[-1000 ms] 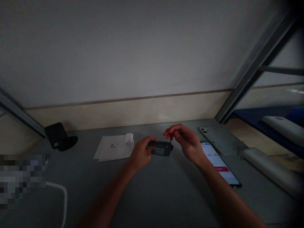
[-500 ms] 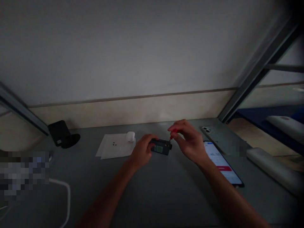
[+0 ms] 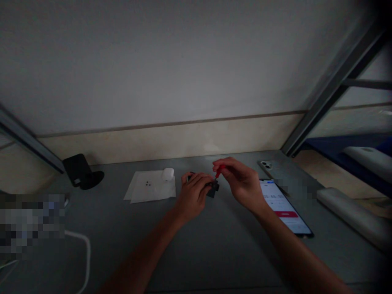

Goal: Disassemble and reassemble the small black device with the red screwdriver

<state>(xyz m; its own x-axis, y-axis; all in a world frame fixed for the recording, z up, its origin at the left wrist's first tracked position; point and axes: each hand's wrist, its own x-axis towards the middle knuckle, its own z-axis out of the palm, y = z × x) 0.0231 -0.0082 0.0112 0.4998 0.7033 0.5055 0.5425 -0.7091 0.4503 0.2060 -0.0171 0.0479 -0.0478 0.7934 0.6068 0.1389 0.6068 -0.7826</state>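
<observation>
My left hand point(image 3: 193, 196) lies closed over a small black box-shaped device point(image 3: 212, 188) on the grey table point(image 3: 214, 245), covering most of it. My right hand point(image 3: 240, 181) pinches a small red-handled screwdriver point(image 3: 218, 171) whose tip points down at the device's right end. A white sheet of paper point(image 3: 151, 188) with a few tiny dark screws point(image 3: 148, 183) lies just left of my left hand. A small white case point(image 3: 168, 174) sits at the paper's far corner.
A lit phone point(image 3: 284, 208) lies face up right of my right hand, and a second phone point(image 3: 269, 166) lies face down behind it. A black stand point(image 3: 81, 173) is at the back left, a white cable point(image 3: 82, 249) at the near left, a pale bar point(image 3: 352, 216) on the right.
My left hand has turned over the black device, so its labelled face no longer shows. My right hand with the screwdriver has shifted slightly left and down to the device's end.
</observation>
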